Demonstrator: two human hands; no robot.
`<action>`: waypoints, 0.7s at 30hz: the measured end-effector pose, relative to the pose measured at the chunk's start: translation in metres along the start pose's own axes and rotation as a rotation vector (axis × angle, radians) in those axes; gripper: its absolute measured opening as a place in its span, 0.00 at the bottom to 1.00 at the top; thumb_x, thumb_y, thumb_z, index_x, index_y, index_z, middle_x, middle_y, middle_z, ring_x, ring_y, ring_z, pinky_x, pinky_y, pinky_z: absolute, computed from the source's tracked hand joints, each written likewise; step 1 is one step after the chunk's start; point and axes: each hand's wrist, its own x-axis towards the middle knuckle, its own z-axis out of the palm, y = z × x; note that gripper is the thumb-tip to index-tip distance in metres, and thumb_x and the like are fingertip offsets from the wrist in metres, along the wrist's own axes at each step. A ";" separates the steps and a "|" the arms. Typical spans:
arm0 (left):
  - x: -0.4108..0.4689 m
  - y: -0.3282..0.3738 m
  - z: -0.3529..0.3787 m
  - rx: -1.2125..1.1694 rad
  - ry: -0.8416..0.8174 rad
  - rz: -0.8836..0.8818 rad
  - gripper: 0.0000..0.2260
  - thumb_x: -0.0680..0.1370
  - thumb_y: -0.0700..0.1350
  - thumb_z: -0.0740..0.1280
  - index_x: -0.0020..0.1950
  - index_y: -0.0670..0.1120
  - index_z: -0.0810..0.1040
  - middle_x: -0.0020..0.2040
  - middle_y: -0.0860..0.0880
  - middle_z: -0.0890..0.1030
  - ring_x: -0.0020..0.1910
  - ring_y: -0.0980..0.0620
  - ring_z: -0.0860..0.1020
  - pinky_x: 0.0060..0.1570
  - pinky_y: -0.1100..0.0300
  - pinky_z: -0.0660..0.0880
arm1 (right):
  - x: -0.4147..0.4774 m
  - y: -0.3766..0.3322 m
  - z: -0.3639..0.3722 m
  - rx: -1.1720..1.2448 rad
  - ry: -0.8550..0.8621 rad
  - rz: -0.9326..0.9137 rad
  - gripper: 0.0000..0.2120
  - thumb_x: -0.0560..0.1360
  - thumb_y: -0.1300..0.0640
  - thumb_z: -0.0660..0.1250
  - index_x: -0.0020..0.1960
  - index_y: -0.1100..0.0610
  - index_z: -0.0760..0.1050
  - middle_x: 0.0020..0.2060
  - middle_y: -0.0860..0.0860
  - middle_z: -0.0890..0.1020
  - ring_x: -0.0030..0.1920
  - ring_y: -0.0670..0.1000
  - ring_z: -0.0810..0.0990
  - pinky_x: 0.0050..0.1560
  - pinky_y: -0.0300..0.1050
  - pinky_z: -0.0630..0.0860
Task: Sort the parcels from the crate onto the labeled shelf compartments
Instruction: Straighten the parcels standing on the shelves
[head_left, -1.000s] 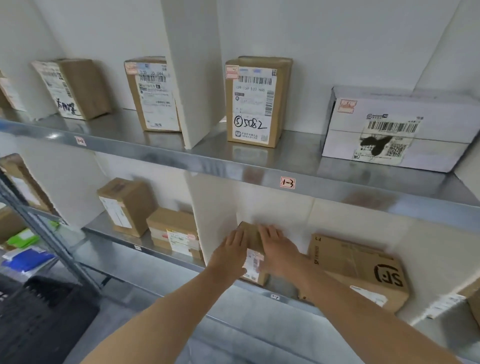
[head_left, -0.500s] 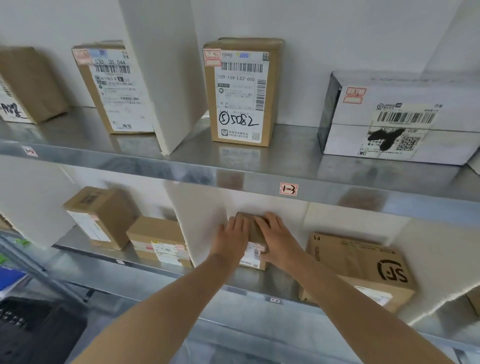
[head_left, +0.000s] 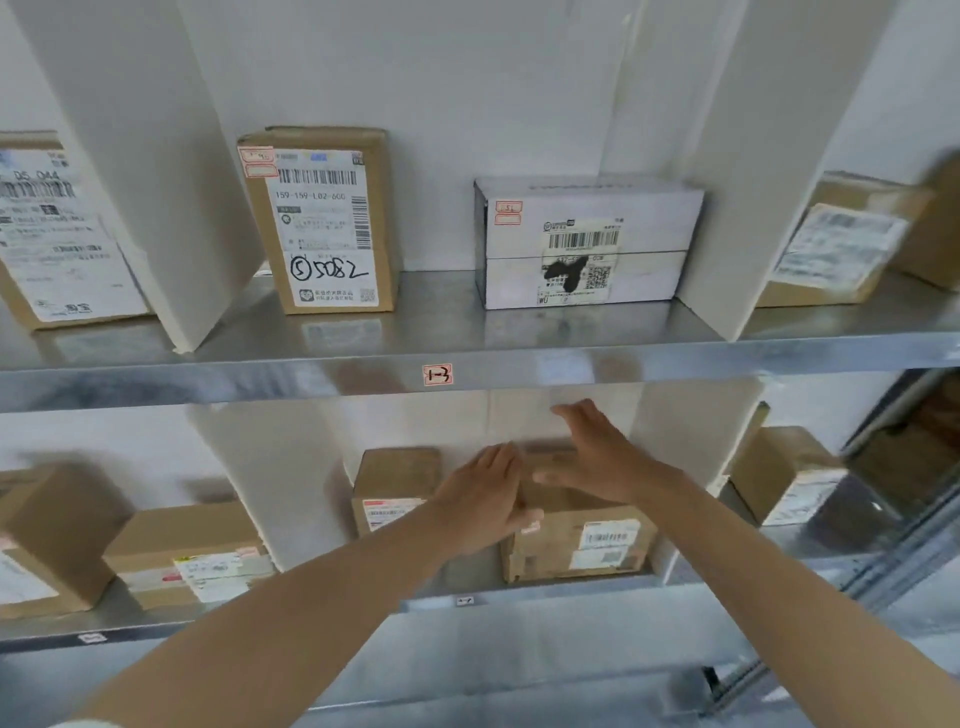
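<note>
Cardboard parcel (head_left: 587, 540) sits near the front edge of the lower shelf (head_left: 545, 593), left hand (head_left: 483, 509) flat against its side, right hand (head_left: 597, 457) spread loose above it, neither gripping; a careless brush on pulling back could likely nudge it off.

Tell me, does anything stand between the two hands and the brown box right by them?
Nothing visible. The left hand is at the brown box, left corner; the right hand over its top. A smaller box stands aside, left.
</note>
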 end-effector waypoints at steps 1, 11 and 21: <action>0.005 0.008 0.001 -0.006 -0.029 0.001 0.37 0.79 0.62 0.58 0.77 0.35 0.58 0.76 0.37 0.62 0.75 0.41 0.62 0.74 0.51 0.58 | -0.009 0.009 -0.001 -0.070 -0.077 0.038 0.45 0.70 0.38 0.74 0.77 0.56 0.56 0.71 0.54 0.60 0.72 0.57 0.63 0.71 0.54 0.65; 0.021 0.019 0.040 0.077 -0.094 -0.055 0.50 0.62 0.65 0.77 0.71 0.32 0.68 0.70 0.35 0.71 0.69 0.39 0.72 0.68 0.52 0.69 | -0.043 0.068 0.043 -0.437 0.003 0.192 0.43 0.70 0.54 0.74 0.77 0.53 0.52 0.75 0.55 0.54 0.75 0.57 0.57 0.75 0.49 0.61; 0.033 0.024 0.047 0.041 -0.035 -0.166 0.43 0.78 0.55 0.67 0.79 0.35 0.46 0.79 0.38 0.52 0.79 0.40 0.50 0.77 0.52 0.46 | -0.026 0.074 0.056 -0.426 0.103 0.172 0.45 0.73 0.47 0.71 0.79 0.51 0.46 0.75 0.52 0.52 0.76 0.55 0.53 0.78 0.50 0.48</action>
